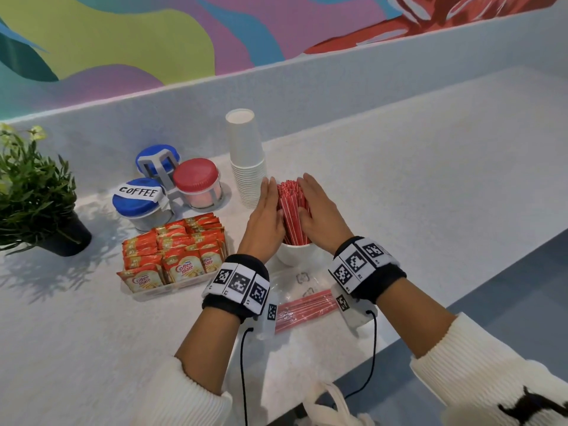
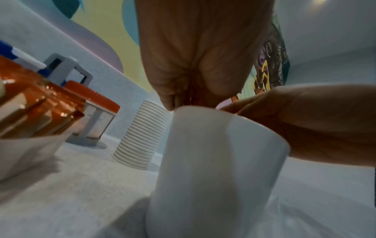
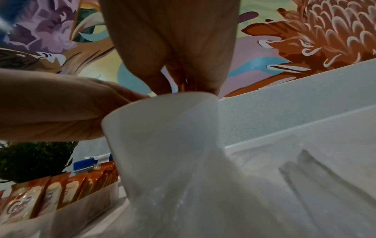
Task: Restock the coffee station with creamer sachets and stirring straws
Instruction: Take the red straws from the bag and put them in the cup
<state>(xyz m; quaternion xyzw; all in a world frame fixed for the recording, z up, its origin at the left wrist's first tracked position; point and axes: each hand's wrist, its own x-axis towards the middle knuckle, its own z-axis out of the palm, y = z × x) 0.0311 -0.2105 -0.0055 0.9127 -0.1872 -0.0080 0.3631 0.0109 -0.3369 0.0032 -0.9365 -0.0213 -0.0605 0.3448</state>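
Note:
A thick bundle of red-and-white stirring straws (image 1: 290,210) stands upright in a white cup (image 1: 295,253) on the counter. My left hand (image 1: 268,207) presses flat against the bundle's left side. Against its right side lies my right hand (image 1: 319,207), fingers straight, thumb touching the straws' front. In the wrist views each palm, left hand (image 2: 199,48) and right hand (image 3: 173,40), rises above the cup (image 2: 213,161) (image 3: 162,128), hiding most of the straws. Left of the cup, a clear tray (image 1: 153,292) holds rows of orange creamer sachets (image 1: 175,250).
A clear plastic bag (image 1: 302,278) with a few straws (image 1: 304,307) lies between my wrists. A tall stack of paper cups (image 1: 246,161) stands just behind my left hand. Lidded jars (image 1: 138,201) in a rack and a potted plant (image 1: 33,192) sit left. The counter edge (image 1: 430,309) runs at lower right.

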